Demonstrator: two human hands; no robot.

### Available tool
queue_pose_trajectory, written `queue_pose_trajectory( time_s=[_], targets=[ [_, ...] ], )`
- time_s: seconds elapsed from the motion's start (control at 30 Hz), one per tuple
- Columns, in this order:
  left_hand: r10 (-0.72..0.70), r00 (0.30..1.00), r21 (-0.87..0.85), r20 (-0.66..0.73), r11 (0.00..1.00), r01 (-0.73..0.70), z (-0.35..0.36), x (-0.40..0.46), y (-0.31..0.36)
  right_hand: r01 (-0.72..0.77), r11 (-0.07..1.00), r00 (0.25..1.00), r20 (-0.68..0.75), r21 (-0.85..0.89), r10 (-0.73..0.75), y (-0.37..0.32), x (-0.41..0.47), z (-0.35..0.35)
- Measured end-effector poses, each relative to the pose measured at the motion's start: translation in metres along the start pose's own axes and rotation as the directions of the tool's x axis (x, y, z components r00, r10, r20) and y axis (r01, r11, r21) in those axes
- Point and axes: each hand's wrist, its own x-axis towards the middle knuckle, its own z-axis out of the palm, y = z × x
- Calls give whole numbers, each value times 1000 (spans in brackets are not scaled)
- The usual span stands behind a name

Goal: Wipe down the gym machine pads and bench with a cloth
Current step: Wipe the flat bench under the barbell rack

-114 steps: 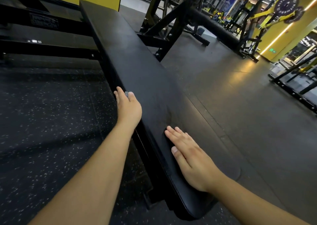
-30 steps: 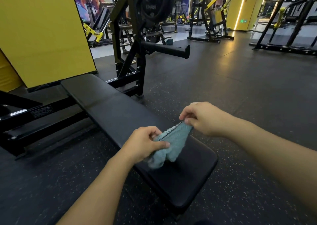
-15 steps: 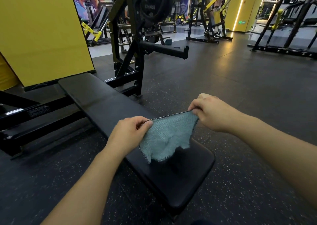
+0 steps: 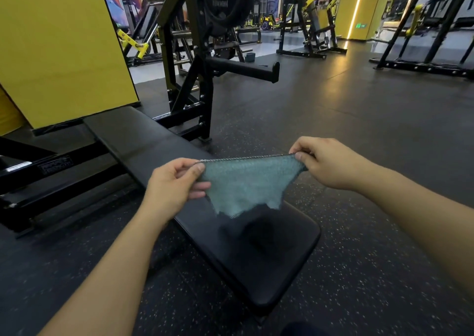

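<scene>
Both hands hold a teal cloth [image 4: 246, 184] stretched out in the air above the near end of the black bench [image 4: 259, 253]. The left hand [image 4: 174, 184] pinches one top corner between thumb and curled fingers; the right hand [image 4: 325, 164] pinches the other.
</scene>
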Motion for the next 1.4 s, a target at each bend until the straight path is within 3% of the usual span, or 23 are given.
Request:
queue_pose_trajectory(
  time_s=[0.2,0.4,0.6,0.73,0.87,0.97,1.17,1.33,1.4],
  targets=[
    [83,995,80,-54,994,-78,2,3,-8,-12,999,1000,-8,40,12,5,1,6],
    [50,999,118,-14,992,-48,5,15,-16,-94,991,995,-21,91,96,14,7,11],
    [154,988,128,-13,980,-151,12,25,4,-92,968,981,-147,235,129,16,12,-2],
    [127,982,304,141,938,-165,-12,7,-8,-59,983,998,12,176,58,22,-19,11],
    [-9,951,515,308,842,-159,-29,-27,-46,-53,993,972,233,108,27,34,-56,55],
    [-110,917,617,383,769,-165,-31,-39,-66,-65,991,947,319,116,25,42,-67,83],
    [-60,971,579,230,811,-88,-18,9,-77,-141,978,974,199,153,109,49,-22,102],
    [-51,981,778,186,618,-115,-6,40,-103,-185,982,961,216,46,171,56,14,128],
    [-76,978,799,195,590,-114,-2,43,-108,-178,983,947,264,-38,181,56,21,134]
  ],
)
